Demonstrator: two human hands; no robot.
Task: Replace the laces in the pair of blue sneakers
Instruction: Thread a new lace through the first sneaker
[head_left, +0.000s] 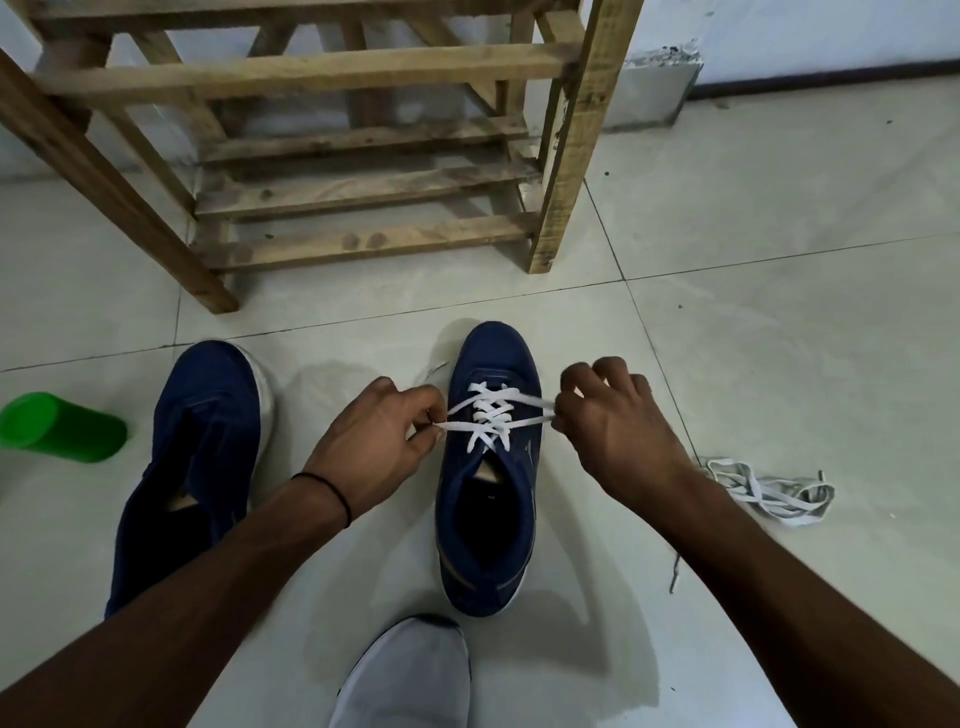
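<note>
We've got the laced sneaker (488, 509) in the middle, with the left hand (379, 441) and right hand (618, 431) either side at its lace (491, 415). Unlaced sneaker (197, 457) to its left, cup (57, 428) farther left, loose laces (769, 491) right, wooden rack (311, 156) behind.

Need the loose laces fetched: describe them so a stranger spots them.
Below the wooden slatted rack stands a navy sneaker being laced white. Right of it, past the right hand, a tangled heap of flat white laces lies on the floor, in no shoe.
</note>
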